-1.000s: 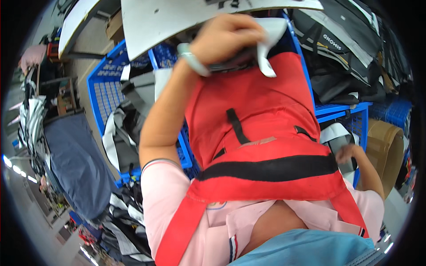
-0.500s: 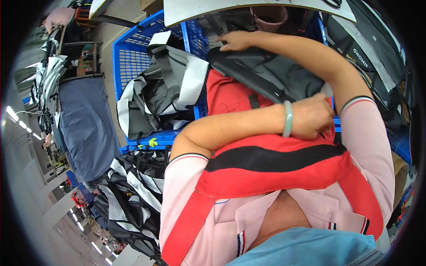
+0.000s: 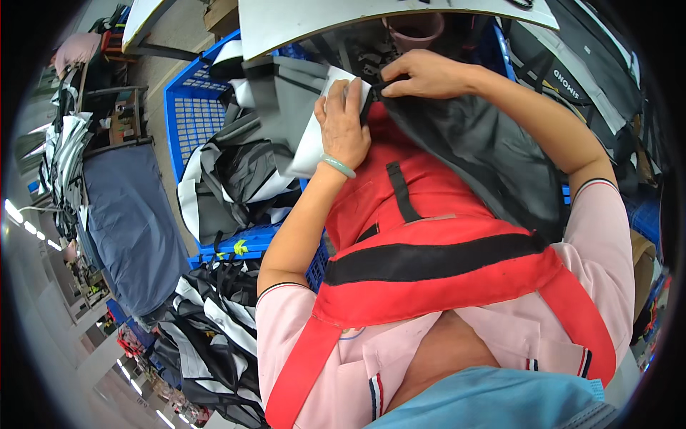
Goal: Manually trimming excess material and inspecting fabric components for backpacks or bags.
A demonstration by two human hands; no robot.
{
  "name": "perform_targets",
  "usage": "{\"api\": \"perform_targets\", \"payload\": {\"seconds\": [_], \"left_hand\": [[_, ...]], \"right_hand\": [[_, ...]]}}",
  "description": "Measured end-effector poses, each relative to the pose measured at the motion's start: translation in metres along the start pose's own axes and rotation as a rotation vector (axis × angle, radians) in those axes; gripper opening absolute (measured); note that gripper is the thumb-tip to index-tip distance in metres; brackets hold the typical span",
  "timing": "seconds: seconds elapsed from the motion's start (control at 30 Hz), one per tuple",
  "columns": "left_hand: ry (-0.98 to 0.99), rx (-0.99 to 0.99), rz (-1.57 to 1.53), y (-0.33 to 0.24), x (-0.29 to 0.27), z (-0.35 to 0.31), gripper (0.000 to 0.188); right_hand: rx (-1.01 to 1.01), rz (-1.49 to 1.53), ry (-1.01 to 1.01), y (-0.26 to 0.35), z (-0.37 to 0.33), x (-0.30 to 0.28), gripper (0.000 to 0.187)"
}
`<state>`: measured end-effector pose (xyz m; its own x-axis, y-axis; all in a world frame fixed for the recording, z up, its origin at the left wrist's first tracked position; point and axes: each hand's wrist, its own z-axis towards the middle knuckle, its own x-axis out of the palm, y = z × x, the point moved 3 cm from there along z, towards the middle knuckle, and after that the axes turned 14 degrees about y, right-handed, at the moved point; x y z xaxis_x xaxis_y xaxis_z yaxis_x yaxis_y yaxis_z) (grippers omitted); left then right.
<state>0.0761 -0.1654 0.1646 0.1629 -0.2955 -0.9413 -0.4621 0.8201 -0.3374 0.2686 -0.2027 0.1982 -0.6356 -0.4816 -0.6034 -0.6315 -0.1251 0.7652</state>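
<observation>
Dark grey fabric piece [image 3: 493, 150] lies upper right of centre, long axis running down-right over the red apron [image 3: 429, 236]. Right hand [image 3: 421, 75] pinches its top-left edge; left hand [image 3: 343, 121] (nearer the white panel [image 3: 314, 136]) presses flat, fingers together, just beside that pinch.

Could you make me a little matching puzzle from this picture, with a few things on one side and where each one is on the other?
Things:
1. bracelet
2. blue crate
3. white piece
4. dark fabric

Places:
A. under the left hand
B. pinched at its top edge by the right hand
C. on the left wrist
D. left of the red apron, holding grey and white pieces

Pairs: 1-C, 2-D, 3-A, 4-B
</observation>
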Motion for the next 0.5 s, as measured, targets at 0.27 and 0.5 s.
{"api": "perform_targets", "payload": {"seconds": [0.27, 0.5], "left_hand": [[0.102, 0.323, -0.734, -0.074, -0.120, 0.033, 0.030], [0.358, 0.157, -1.356, -0.066, -0.130, 0.108, 0.027]], "right_hand": [[0.053, 0.070, 0.048, 0.094, -0.111, -0.092, 0.021], [0.178, 0.176, -0.127, 0.068, -0.122, -0.127, 0.027]]}}
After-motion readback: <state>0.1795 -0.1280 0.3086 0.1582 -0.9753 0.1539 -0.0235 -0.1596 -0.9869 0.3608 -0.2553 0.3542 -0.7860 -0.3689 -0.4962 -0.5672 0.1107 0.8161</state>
